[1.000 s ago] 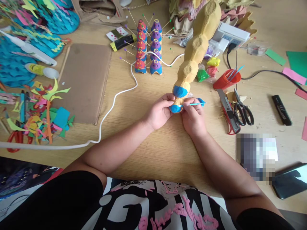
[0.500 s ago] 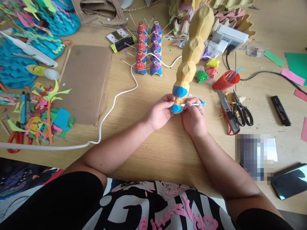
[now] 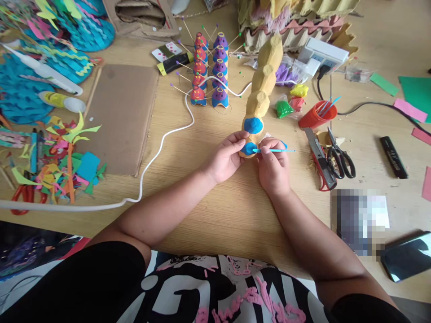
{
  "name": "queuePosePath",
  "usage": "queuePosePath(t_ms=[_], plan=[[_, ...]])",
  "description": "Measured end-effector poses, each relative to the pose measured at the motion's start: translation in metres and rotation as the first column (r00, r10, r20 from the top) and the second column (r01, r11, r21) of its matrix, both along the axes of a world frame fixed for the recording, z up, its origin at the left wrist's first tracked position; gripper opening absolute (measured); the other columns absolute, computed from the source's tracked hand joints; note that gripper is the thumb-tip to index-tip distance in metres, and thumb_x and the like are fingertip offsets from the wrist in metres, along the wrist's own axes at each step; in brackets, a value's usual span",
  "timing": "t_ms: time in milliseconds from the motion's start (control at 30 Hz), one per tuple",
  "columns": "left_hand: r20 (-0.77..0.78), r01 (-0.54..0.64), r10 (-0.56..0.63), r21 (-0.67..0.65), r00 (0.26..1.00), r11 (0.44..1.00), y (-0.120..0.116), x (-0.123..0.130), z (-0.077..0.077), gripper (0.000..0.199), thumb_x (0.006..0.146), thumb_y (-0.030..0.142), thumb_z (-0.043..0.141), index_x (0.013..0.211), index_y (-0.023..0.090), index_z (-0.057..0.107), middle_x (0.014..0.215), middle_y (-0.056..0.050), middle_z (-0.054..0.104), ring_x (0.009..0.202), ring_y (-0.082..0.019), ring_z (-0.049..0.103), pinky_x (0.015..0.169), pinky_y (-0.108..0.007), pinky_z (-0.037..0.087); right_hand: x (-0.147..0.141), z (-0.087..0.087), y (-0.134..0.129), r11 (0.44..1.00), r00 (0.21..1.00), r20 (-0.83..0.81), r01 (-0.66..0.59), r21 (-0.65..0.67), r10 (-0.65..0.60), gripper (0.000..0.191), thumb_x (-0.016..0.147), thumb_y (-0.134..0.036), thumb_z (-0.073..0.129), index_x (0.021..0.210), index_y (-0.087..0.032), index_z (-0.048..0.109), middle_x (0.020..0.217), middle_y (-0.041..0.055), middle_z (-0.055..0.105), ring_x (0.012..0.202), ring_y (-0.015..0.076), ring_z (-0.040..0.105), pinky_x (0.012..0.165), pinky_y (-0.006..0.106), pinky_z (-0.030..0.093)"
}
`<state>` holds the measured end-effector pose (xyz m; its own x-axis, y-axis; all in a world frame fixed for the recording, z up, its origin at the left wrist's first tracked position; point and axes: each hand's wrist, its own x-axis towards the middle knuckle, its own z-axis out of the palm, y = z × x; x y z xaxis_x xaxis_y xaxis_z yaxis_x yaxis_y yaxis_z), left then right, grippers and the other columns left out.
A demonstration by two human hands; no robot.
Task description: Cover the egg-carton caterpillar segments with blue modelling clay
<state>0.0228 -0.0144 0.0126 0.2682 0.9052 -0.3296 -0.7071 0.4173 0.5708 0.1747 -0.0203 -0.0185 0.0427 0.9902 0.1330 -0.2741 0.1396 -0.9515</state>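
Observation:
A long yellow egg-carton strip (image 3: 258, 104) stretches away from me, with blue clay (image 3: 253, 125) on one bump and another blue patch on its nearest bump. My left hand (image 3: 227, 157) grips the near end of the strip between thumb and fingers. Between the thumb and fingers of my right hand (image 3: 274, 166) is a thin light-blue tool (image 3: 281, 150), its tip touching the nearest blue patch. A bit of blue and some clear plastic show behind my right hand, mostly hidden by it.
Painted carton figures (image 3: 219, 96) stand in two rows beyond a white cable (image 3: 163, 137). On the right are a red cup (image 3: 311, 117), a box cutter (image 3: 319, 157), scissors (image 3: 340, 159) and bags of clay (image 3: 283, 107). Cardboard (image 3: 117, 119) and paper scraps (image 3: 55, 172) lie left.
The far end of the yellow strip has tilted down and toward me. The tool's tip has moved slightly left and down onto the nearest blue patch.

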Motion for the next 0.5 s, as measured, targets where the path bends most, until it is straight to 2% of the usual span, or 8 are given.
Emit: queuePosePath(t_ms=[300,400,500], plan=[[-0.015,0.023,-0.022,0.047,1.0,0.999,-0.001,-0.002,-0.0046,0.009,0.094,0.021,0.077,0.102,0.023,0.073,0.1,-0.001,0.081,0.086,-0.016,0.074,0.078,-0.029,0.054,-0.0023,-0.0008,-0.0025,0.997,0.998,0.026,0.06,0.053,-0.062,0.044,0.092,-0.06,0.086,0.082,-0.026,0.061,0.088,-0.0015,0.054,0.084,0.018,0.051,0.082,0.035,0.044],[-0.048,0.033,-0.031,0.041,0.998,0.999,-0.0021,-0.0022,-0.0034,0.009,0.093,0.019,0.077,0.101,0.022,0.074,0.103,-0.001,0.082,0.088,-0.017,0.074,0.076,-0.029,0.051,-0.0022,-0.0005,-0.0026,0.997,0.997,-0.008,0.077,0.031,-0.077,0.043,0.091,-0.06,0.086,0.082,-0.027,0.06,0.089,-0.0009,0.054,0.085,0.019,0.051,0.082,0.036,0.045],[-0.088,0.029,-0.023,0.06,0.996,0.998,-0.0034,-0.0015,-0.0011,0.007,0.091,0.017,0.077,0.097,0.021,0.075,0.1,-0.002,0.08,0.09,-0.017,0.072,0.081,-0.03,0.052,-0.0019,-0.001,-0.0026,0.996,0.996,-0.012,0.089,0.004,-0.089,0.042,0.09,-0.06,0.086,0.082,-0.028,0.06,0.09,-0.0001,0.054,0.087,0.0202,0.051,0.081,0.036,0.046]])
